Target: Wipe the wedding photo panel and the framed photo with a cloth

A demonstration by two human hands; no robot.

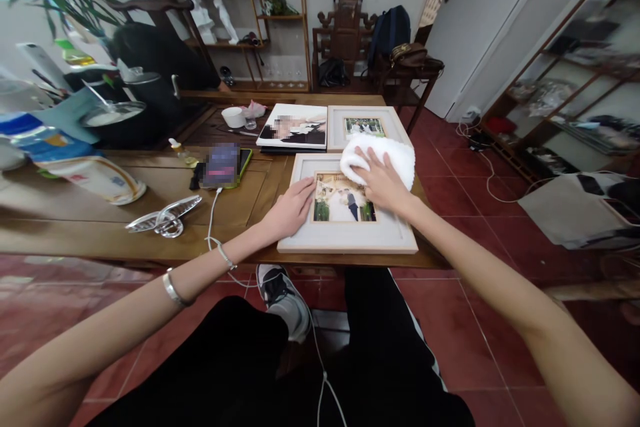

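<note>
A light wooden picture frame [345,240] with a wedding photo in the middle lies face up at the table's front edge. My left hand [291,211] lies on its left side, fingers outstretched, with fingertips by the photo's edge. At the upper right of the frame, my right hand [384,181] presses on a folded white towel [401,152], with fingers spread over it. The towel also covers a near corner of a second framed photo [393,121] just behind. To the left of that lies a photo album or print [320,121] with a black-and-white picture.
On the table's left are a silver hair claw clip [167,217], a phone [225,167] on a white cable, a small dropper bottle [184,153] and a pack of wipes [85,167]. A white cup [233,117] stands farther back. The cable hangs off the front edge.
</note>
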